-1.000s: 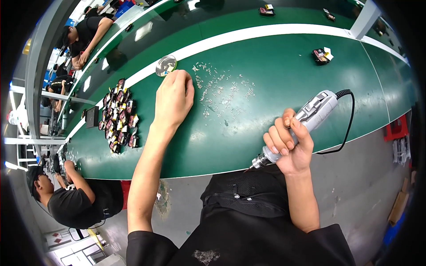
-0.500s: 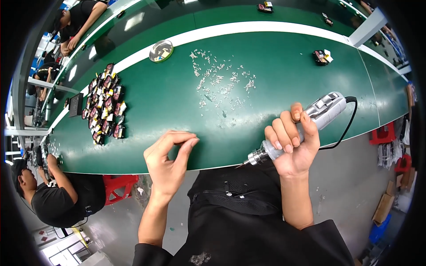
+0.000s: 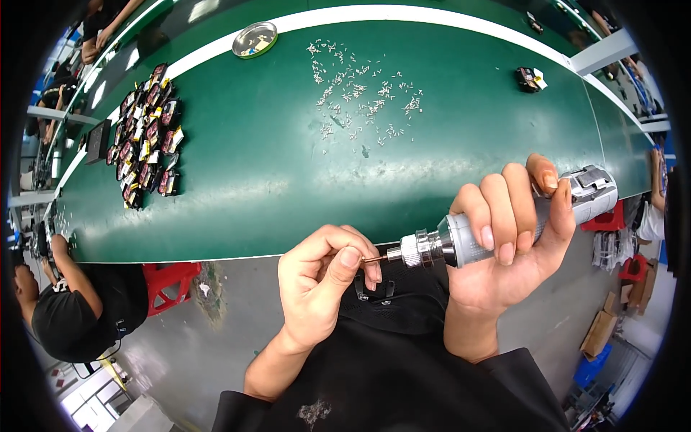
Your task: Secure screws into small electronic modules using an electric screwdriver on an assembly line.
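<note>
My right hand (image 3: 504,252) is wrapped around a grey electric screwdriver (image 3: 464,241), held nearly level above the table's front edge. Its metal nose and thin bit (image 3: 383,258) point left. The thumb and fingers of my left hand (image 3: 313,281) are pinched together at the end of the bit. Whether a small screw is also between those fingertips is hidden. Beyond my hands, many small silvery pieces that look like screws (image 3: 353,92) lie scattered on the green table (image 3: 252,194).
Small black units with white and yellow labels (image 3: 150,137) are heaped at left, beside a dark box (image 3: 98,141). A round metal dish (image 3: 255,40) stands at the back, and one unit (image 3: 530,79) at far right. A person (image 3: 79,309) sits at the left.
My left hand has moved right and closed on the end of the bit. My right hand has swung the screwdriver closer to level and slightly right. The view has shifted down.
</note>
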`<action>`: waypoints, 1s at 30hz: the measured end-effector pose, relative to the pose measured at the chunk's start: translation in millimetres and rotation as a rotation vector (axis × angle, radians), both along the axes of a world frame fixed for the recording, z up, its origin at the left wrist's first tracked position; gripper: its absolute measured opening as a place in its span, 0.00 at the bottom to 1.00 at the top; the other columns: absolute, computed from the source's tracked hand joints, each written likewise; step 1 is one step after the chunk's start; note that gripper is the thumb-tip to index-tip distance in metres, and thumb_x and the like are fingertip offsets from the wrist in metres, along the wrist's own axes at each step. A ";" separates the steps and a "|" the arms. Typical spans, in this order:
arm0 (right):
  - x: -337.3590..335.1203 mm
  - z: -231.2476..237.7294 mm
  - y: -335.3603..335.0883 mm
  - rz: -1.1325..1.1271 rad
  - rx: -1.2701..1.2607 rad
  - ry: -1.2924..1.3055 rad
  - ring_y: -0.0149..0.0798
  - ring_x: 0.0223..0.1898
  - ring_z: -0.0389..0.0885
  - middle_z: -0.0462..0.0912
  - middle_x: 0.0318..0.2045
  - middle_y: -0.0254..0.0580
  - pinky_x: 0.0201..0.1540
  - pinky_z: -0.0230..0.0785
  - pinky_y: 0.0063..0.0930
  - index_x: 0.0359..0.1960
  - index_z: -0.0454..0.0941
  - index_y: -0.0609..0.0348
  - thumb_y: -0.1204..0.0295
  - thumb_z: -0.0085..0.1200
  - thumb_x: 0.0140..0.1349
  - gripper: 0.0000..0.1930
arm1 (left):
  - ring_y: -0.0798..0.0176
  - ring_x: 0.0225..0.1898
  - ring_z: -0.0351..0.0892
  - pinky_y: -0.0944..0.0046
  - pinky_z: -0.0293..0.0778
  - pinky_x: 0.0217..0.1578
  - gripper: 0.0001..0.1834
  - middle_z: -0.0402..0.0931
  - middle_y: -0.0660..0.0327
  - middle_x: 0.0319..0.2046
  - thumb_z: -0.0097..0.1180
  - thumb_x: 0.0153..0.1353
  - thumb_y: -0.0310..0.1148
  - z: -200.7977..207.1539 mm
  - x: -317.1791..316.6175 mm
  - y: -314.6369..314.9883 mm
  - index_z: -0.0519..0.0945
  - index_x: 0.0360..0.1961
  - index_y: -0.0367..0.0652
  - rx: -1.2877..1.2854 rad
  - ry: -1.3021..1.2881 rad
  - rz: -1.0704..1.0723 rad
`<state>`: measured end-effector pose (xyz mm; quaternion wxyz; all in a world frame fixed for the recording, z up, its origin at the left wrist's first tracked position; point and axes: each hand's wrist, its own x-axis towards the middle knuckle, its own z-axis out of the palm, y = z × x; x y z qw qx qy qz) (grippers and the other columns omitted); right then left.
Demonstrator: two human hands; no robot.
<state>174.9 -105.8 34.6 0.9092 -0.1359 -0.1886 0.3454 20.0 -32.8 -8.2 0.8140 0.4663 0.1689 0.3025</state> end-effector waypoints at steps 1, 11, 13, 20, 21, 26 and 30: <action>0.0 0.5 -1.0 -0.012 0.001 0.003 0.23 0.14 0.59 0.60 0.13 0.27 0.24 0.57 0.22 0.36 0.69 0.58 0.67 0.41 0.69 0.09 | 0.66 0.26 0.74 0.68 0.72 0.28 0.11 0.74 0.53 0.27 0.48 0.67 0.28 -0.3 -0.1 0.1 0.74 0.31 0.30 -0.003 0.001 0.000; 2.7 0.3 -2.6 -0.011 -0.004 -0.063 0.24 0.14 0.59 0.60 0.13 0.27 0.24 0.58 0.22 0.37 0.68 0.58 0.66 0.39 0.70 0.09 | 0.69 0.25 0.73 0.71 0.70 0.27 0.09 0.75 0.55 0.26 0.50 0.65 0.26 0.6 -0.1 -1.6 0.74 0.29 0.31 0.099 0.067 0.045; 2.5 0.8 -2.7 -0.017 -0.006 -0.178 0.24 0.13 0.59 0.60 0.13 0.27 0.24 0.58 0.23 0.38 0.68 0.58 0.66 0.38 0.70 0.10 | 0.69 0.25 0.73 0.71 0.70 0.26 0.08 0.76 0.55 0.25 0.51 0.64 0.25 2.2 1.6 -3.7 0.75 0.28 0.31 0.171 0.117 0.092; 4.0 -6.8 -3.4 -0.036 -0.046 -0.180 0.24 0.13 0.59 0.60 0.13 0.27 0.23 0.58 0.23 0.39 0.68 0.58 0.67 0.38 0.70 0.09 | 0.67 0.21 0.73 0.71 0.68 0.23 0.04 0.75 0.58 0.19 0.54 0.57 0.17 -2.8 8.2 -4.5 0.74 0.25 0.32 0.666 0.286 0.254; 5.9 -6.8 -4.4 -0.042 -0.058 -0.157 0.24 0.14 0.59 0.59 0.13 0.27 0.23 0.58 0.23 0.39 0.68 0.59 0.67 0.38 0.70 0.10 | 0.66 0.21 0.73 0.71 0.69 0.23 0.04 0.75 0.58 0.19 0.55 0.56 0.17 -2.4 9.7 -5.0 0.74 0.25 0.32 0.653 0.298 0.236; 11.6 -13.1 -6.4 -0.019 -0.045 -0.043 0.24 0.14 0.58 0.60 0.13 0.27 0.24 0.57 0.22 0.39 0.70 0.60 0.67 0.39 0.69 0.10 | 0.66 0.20 0.73 0.70 0.69 0.23 0.04 0.75 0.58 0.19 0.56 0.55 0.17 -5.2 15.0 -6.7 0.74 0.24 0.33 0.614 0.272 0.189; 20.8 -17.9 -6.3 -0.035 -0.053 0.013 0.25 0.14 0.58 0.60 0.13 0.27 0.24 0.57 0.22 0.39 0.70 0.61 0.67 0.39 0.69 0.10 | 0.66 0.21 0.74 0.70 0.70 0.25 0.04 0.76 0.57 0.22 0.56 0.58 0.22 -8.9 21.9 0.8 0.76 0.28 0.31 0.686 0.261 0.142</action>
